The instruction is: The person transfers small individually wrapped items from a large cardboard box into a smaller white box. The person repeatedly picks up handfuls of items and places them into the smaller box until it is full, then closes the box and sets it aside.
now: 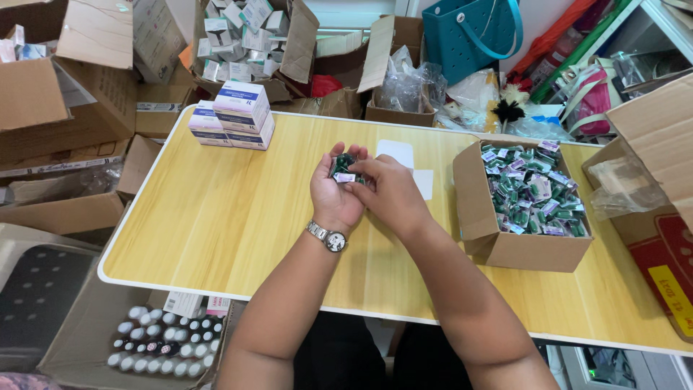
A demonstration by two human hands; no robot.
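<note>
Our left hand (334,189) palm up over table (216,217), fingers loosely curled, cupping bunch of small green vials (343,167). Our right hand (390,191) fingertips pinched together on that pile. Cardboard box (505,249) at right packed with same green vials. Floor box (86,339) holds white-capped bottles (162,339).

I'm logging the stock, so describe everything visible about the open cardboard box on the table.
The cardboard box is plain brown, its flaps open, sitting on the yellow table toward its right end. It is heaped with small dark green vials bearing pale labels. Neither hand touches it; the right hand is nearest.
</note>
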